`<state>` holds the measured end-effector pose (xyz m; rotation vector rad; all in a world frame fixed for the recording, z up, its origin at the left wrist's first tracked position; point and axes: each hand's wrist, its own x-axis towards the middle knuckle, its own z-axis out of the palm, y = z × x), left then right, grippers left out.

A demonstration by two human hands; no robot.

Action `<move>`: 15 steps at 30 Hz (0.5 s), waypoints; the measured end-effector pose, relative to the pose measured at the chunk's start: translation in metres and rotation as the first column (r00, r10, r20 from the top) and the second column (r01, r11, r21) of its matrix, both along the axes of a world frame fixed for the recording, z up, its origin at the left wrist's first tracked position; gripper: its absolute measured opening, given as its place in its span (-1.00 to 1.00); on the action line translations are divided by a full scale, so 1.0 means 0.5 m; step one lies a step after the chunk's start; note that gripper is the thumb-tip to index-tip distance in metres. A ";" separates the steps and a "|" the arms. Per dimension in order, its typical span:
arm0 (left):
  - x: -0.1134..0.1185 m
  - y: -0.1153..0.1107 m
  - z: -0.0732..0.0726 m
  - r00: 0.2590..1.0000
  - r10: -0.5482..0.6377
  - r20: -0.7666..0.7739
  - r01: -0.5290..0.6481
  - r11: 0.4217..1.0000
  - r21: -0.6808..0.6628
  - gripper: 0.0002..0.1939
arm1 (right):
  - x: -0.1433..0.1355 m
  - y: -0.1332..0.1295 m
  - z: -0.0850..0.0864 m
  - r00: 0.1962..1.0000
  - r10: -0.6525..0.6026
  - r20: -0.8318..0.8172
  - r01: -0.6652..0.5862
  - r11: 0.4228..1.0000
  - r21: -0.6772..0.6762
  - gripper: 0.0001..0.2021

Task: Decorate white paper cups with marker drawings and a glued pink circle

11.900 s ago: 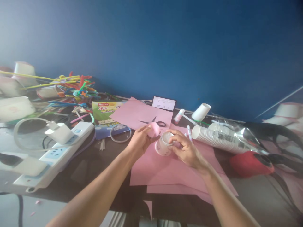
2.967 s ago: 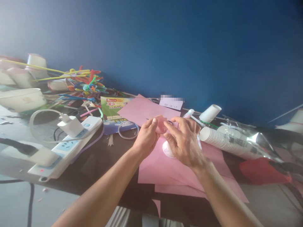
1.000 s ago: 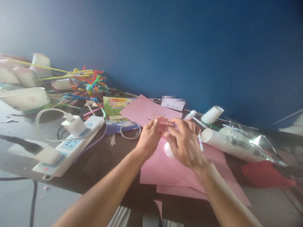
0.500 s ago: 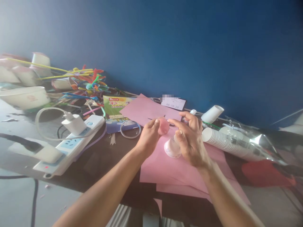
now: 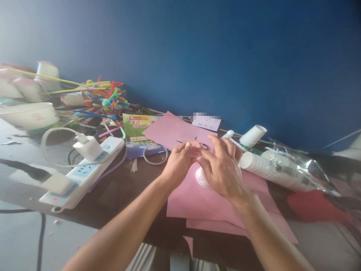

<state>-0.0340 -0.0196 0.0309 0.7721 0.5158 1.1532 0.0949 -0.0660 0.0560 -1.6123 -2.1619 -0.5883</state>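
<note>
At the near edge of the worktop (image 5: 113, 205) lies a small pink scrap (image 5: 189, 244). Just beyond it, overlapping pink sheets (image 5: 197, 205) cover the middle, with a white patterned cup (image 5: 203, 178) on them, mostly hidden by the right hand (image 5: 222, 169). Above the sheets, the left hand (image 5: 177, 163) pinches a small pink paper piece (image 5: 194, 150) between thumb and fingers. The right index finger and thumb come up to that piece, the other fingers loosely curved; whether they pinch it too, I cannot tell. Toward the left edge sits a power strip (image 5: 84, 173); toward the right edge, a stack of cups (image 5: 265, 166). Farther back lie scissors (image 5: 207, 146), partly hidden, and a colourful packet (image 5: 138, 131). A screen showing a timer (image 5: 207, 123) stands at the far edge.
</note>
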 end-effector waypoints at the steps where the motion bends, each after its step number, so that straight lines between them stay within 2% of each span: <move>1: -0.001 0.001 -0.002 1.000 -0.003 -0.016 0.003 1.000 0.008 -0.74 | 0.002 -0.001 0.001 1.000 0.002 -0.024 -0.001 1.000 0.014 -0.62; 6: -0.004 0.003 -0.009 0.996 0.016 -0.093 -0.015 1.000 0.005 -0.69 | 0.007 -0.004 0.008 0.991 0.079 -0.111 -0.070 0.994 0.082 -0.57; 11: -0.003 -0.002 -0.001 0.997 -0.025 -0.073 0.025 1.000 -0.010 -0.73 | 0.001 0.000 0.004 0.997 0.067 -0.023 -0.067 0.998 0.004 -0.55; 15: -0.001 -0.001 -0.004 0.999 -0.051 -0.019 0.051 0.998 0.044 -0.74 | 0.003 0.005 -0.001 0.999 0.039 -0.004 -0.039 0.999 -0.025 -0.60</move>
